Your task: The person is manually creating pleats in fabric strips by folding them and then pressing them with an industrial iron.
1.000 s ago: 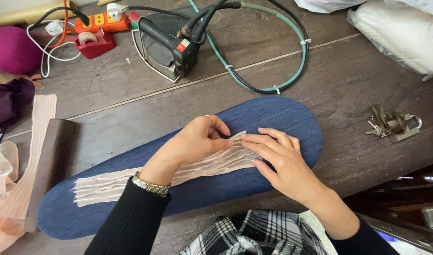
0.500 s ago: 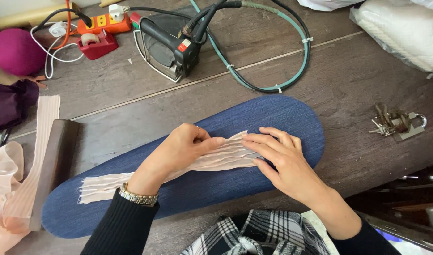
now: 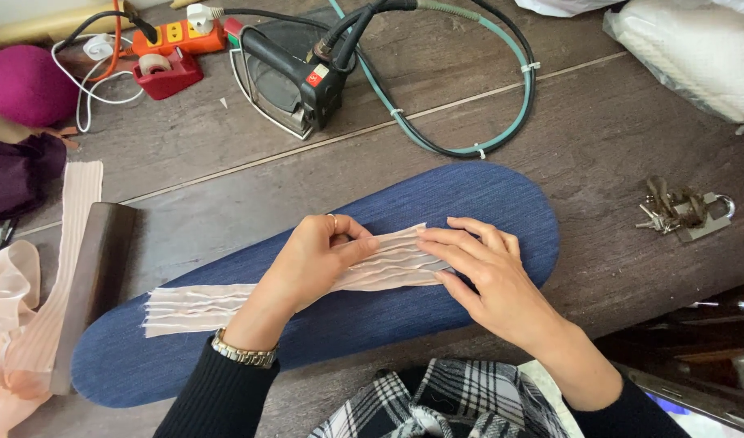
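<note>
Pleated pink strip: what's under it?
The pleated pink strip lies on a blue padded board on the wooden table. Both hands, left hand and right hand, cover its middle.

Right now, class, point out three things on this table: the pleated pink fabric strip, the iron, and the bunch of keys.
pleated pink fabric strip (image 3: pixel 202 304): head view, on its free left stretch.
iron (image 3: pixel 287 77): head view, on its black body.
bunch of keys (image 3: pixel 682 209): head view, on the middle of the bunch.

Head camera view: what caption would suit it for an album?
Both hands, left and right, press a pleated pink fabric strip on a blue padded board.
</note>
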